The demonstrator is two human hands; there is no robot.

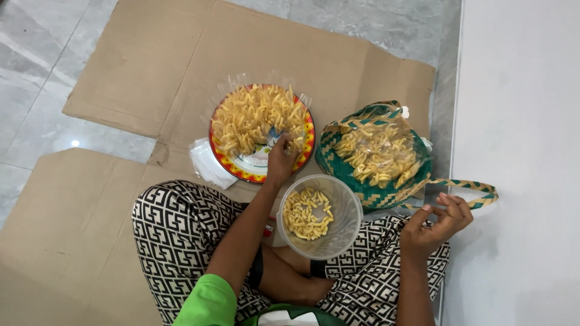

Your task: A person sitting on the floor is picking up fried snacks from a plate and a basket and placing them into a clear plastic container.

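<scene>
Spill risk noted at the plate and the tub.
We find the left hand (281, 158) pinched on yellow snack sticks (254, 118) heaped on the rimmed plate (241, 166); sticks may drop short of the clear tub (320, 216), perched on the lap. Right hand (436, 224) loosely curled, empty, beside the woven basket (374, 154).

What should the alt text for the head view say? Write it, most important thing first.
Seated on flattened cardboard, a person's left hand reaches into yellow snack sticks on a colourful plate, above a clear plastic cup partly filled with them. The right hand hangs empty beside a green woven basket of bagged sticks.
</scene>
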